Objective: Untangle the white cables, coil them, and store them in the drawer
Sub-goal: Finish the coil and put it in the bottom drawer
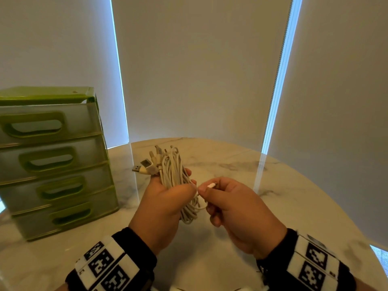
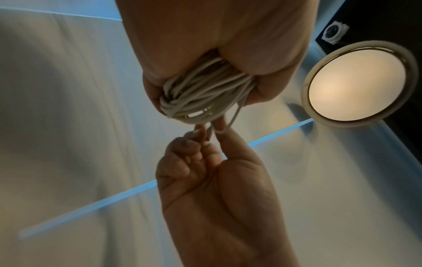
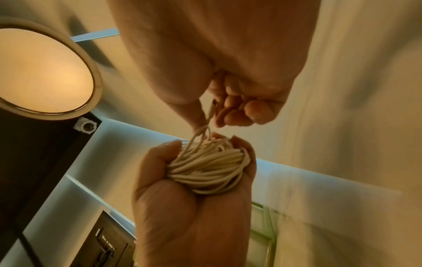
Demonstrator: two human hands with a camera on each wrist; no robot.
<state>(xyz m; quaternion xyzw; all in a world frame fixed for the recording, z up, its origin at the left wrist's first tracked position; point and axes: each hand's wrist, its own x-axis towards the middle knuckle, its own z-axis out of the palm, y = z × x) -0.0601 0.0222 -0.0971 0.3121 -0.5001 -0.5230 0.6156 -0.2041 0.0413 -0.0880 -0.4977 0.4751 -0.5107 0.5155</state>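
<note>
Smooth matt white cables [image 1: 174, 177], translucent plastic drawer unit [image 1: 52, 160], glossy marbled table [image 1: 262, 181]

— What's the room like?
— Grey blinds [image 1: 199, 70] hang shut, with daylight in the gaps [image 1: 279, 80].
— And the light?
— A round lamp [image 2: 358, 81] glows above. The table [image 1: 294, 185] is marble.

Green drawer unit [image 1: 50, 162] blocks table's [image 1: 273, 185] left side, drawers closed; right side open.

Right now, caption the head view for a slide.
Left hand grips coiled white cables; right hand pinches one connector end.
</note>
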